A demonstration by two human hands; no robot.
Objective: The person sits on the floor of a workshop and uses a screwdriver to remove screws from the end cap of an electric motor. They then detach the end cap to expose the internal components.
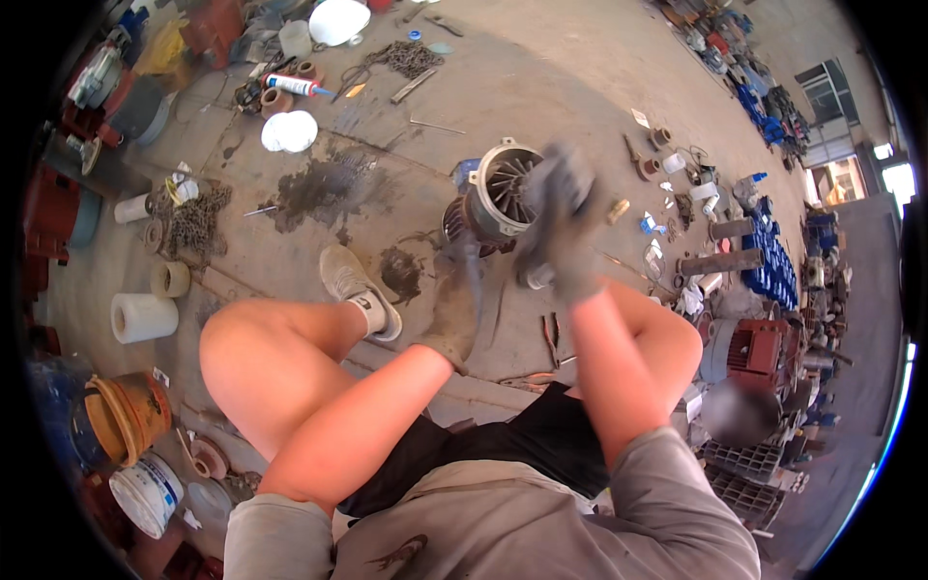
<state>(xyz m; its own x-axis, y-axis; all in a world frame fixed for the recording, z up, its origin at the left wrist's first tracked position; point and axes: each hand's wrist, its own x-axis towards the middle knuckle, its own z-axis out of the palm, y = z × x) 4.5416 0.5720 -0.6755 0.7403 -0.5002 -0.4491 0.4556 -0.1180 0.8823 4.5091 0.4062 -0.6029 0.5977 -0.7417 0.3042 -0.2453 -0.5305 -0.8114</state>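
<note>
An electric motor [462, 224] stands on the floor in front of me. Its round metal housing [480, 198] is open at the top, and a bladed fan wheel [510, 184] shows inside. My left hand [456, 307], in a dirty work glove, reaches to the near side of the motor; its fingers are blurred and partly merge with a greyish shape there. Just right of the housing, my right hand [556, 242], in a dark glove, is smeared by motion. A dark blurred mass [568, 179] extends above that hand, too unclear to name.
Pliers [550, 340] lie between my legs, close to my right knee. At the left are a plastic wrap roll [145, 317], a white bucket [147, 493] and chains [198, 220]. A sealant tube [293, 85] lies farther off. Red motors [759, 350] and metal parts line the right.
</note>
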